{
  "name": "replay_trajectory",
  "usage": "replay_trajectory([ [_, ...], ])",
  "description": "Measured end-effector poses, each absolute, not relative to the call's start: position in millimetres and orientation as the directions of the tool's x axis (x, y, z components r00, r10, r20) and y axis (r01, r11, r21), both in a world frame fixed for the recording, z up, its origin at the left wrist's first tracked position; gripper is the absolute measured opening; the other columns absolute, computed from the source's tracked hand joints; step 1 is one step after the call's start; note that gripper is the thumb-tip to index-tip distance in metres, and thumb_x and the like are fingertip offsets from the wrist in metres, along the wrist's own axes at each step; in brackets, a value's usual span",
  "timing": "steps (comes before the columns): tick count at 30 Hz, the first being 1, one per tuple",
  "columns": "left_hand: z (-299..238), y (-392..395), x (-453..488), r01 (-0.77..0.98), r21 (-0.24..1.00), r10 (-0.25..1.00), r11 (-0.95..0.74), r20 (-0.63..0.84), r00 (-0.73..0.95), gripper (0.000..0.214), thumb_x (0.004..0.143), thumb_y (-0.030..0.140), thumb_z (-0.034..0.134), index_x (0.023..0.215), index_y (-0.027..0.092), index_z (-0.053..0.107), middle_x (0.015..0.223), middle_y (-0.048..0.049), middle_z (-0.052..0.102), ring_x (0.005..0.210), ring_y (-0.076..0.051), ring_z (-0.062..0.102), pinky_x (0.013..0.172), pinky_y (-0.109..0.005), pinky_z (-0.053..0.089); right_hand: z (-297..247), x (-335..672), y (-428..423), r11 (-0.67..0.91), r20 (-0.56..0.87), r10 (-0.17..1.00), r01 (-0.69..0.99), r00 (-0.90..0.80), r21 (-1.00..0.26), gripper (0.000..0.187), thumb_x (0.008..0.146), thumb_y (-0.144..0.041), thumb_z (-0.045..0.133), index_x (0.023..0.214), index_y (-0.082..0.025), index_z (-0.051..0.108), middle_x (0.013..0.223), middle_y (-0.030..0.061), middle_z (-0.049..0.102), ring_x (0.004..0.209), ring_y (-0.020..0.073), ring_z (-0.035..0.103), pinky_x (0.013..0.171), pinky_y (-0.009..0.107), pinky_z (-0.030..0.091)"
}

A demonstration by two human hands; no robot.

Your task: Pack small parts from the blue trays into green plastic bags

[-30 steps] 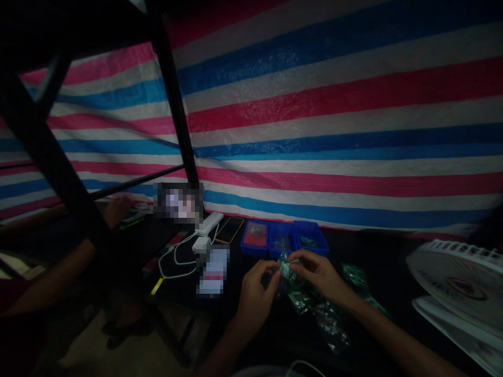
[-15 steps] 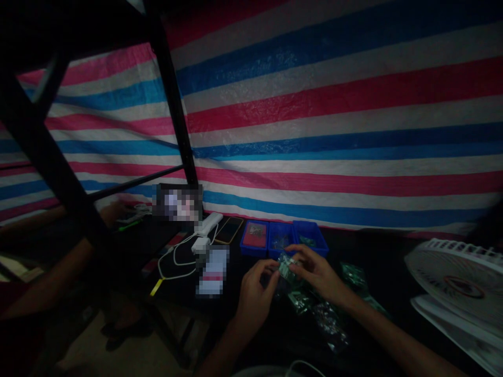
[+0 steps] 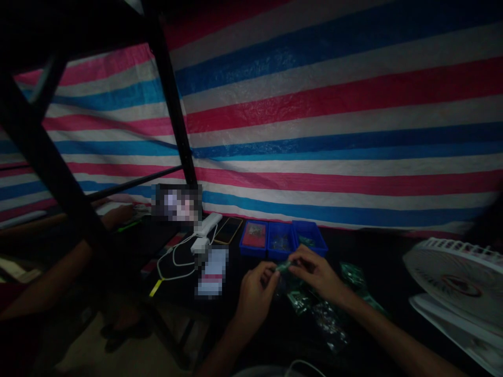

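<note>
You've got the small green packet (image 3: 283,267) strung between both hands, over the tabletop (image 3: 387,259). Neither hand is nearer: fingertips meet it at both ends. Left hand (image 3: 256,290) is drawn in to a thumb-and-finger pinch on its left end, other fingers curled. Right hand (image 3: 317,272) has a similar pinch on the right end, palm angled down; exact finger placement is too dark to confirm. Packet's long axis reads crosswise, left hand to right hand, tipped up a little toward the right. Whether it's taut or slack between your fingers, can't tell

Relative to the trays: middle blue tray (image 3: 280,255) sits straight beyond the packet, left blue tray (image 3: 253,252) beyond and left, right blue tray (image 3: 308,226) beyond and right. Your right hand is the closer one to that right tray, partly covering its near edge from this view

Under and just right of the packet you've got more green packets (image 3: 301,301) and a clear bag of small parts (image 3: 330,324), both nearer your right forearm than your left. Fan (image 3: 451,277) is well apart, off to your right
</note>
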State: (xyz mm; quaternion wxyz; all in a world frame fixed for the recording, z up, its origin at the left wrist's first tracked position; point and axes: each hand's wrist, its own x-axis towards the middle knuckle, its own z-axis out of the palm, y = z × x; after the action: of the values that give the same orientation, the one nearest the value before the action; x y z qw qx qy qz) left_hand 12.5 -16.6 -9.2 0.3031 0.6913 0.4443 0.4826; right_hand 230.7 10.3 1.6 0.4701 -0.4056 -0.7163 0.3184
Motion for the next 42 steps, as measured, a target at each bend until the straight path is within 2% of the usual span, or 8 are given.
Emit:
replay_trajectory([
  [5,-5.9,-17.3,11.2,0.287,0.851,0.898,-0.440,0.417,0.140,0.017,0.099,0.029,0.061,0.106,0.023,0.075,0.089,-0.0029,0.079,0.083,-0.020,0.072,0.077,-0.028,0.053,4.8,232.1,7.5,0.359,0.299,0.926,0.299,-0.229,-0.884,0.043,0.090,-0.062,0.071,0.101,-0.021,0.080,0.073,0.0019,0.067,0.067,0.0193,0.058,0.064,0.030,0.046],
  [8,-4.4,-17.9,11.0,0.257,0.853,0.890,-0.455,0.435,0.135,0.018,0.098,0.028,0.061,0.108,0.022,0.075,0.101,-0.0053,0.080,0.092,-0.022,0.074,0.084,-0.031,0.056,10.2,229.9,3.3,0.331,0.268,0.927,0.238,-0.261,-0.913,0.044,0.092,-0.062,0.068,0.102,-0.021,0.079,0.079,0.0040,0.073,0.068,0.0198,0.061,0.062,0.030,0.047],
  [12,-3.7,-17.8,11.2,0.238,0.844,0.877,-0.481,0.466,0.121,0.023,0.097,0.024,0.061,0.114,0.022,0.076,0.109,-0.0069,0.080,0.097,-0.023,0.074,0.088,-0.034,0.058,14.2,228.1,1.0,0.338,0.284,0.925,0.206,-0.250,-0.918,0.042,0.095,-0.062,0.063,0.103,-0.022,0.078,0.084,0.0034,0.072,0.065,0.0178,0.059,0.062,0.029,0.048],
  [18,-4.3,-17.6,11.2,0.222,0.828,0.857,-0.515,0.487,0.170,0.031,0.097,0.020,0.061,0.125,0.024,0.073,0.117,-0.0074,0.077,0.099,-0.021,0.072,0.087,-0.032,0.057,5.4,231.0,8.2,0.389,0.346,0.919,0.304,-0.188,-0.870,0.034,0.093,-0.055,0.071,0.101,-0.022,0.075,0.075,0.0004,0.065,0.065,0.0176,0.056,0.061,0.028,0.045],
  [23,-7.4,-16.9,11.1,0.242,0.837,0.871,-0.491,0.479,0.109,0.025,0.100,0.026,0.060,0.121,0.021,0.072,0.114,-0.0098,0.077,0.099,-0.022,0.072,0.087,-0.034,0.055,3.4,235.0,13.4,0.515,0.517,0.849,0.384,-0.107,-0.767,0.029,0.101,-0.049,0.060,0.101,-0.024,0.075,0.100,0.0071,0.072,0.091,0.0251,0.066,0.083,0.037,0.053],
  [27,-6.3,-17.4,11.3,0.251,0.837,0.873,-0.487,0.475,0.110,0.023,0.101,0.027,0.058,0.116,0.020,0.073,0.110,-0.0092,0.077,0.097,-0.022,0.072,0.087,-0.033,0.055,2.5,241.6,18.7,0.547,0.628,0.778,0.458,0.032,-0.701,0.028,0.103,-0.046,0.057,0.107,-0.025,0.076,0.116,0.0103,0.070,0.115,0.0297,0.063,0.106,0.047,0.047],
  [34,-5.3,-18.9,10.8,0.265,0.833,0.874,-0.485,0.474,0.109,0.022,0.103,0.029,0.057,0.115,0.021,0.073,0.108,-0.0084,0.077,0.097,-0.022,0.071,0.087,-0.033,0.053,-4.0,254.2,29.3,0.473,0.682,0.707,0.594,0.185,-0.651,0.038,0.101,-0.040,0.056,0.133,-0.023,0.068,0.141,0.0148,0.060,0.136,0.0329,0.054,0.119,0.056,0.040],
  [42,-4.1,-18.4,11.5,0.261,0.838,0.878,-0.479,0.465,0.117,0.021,0.103,0.029,0.057,0.116,0.021,0.072,0.110,-0.0080,0.076,0.099,-0.022,0.071,0.088,-0.033,0.053,-16.5,257.7,34.5,0.394,0.659,0.746,0.733,0.098,-0.555,0.055,0.103,-0.041,0.052,0.155,-0.022,0.047,0.161,0.0161,0.042,0.149,0.0336,0.042,0.125,0.058,0.033],
])
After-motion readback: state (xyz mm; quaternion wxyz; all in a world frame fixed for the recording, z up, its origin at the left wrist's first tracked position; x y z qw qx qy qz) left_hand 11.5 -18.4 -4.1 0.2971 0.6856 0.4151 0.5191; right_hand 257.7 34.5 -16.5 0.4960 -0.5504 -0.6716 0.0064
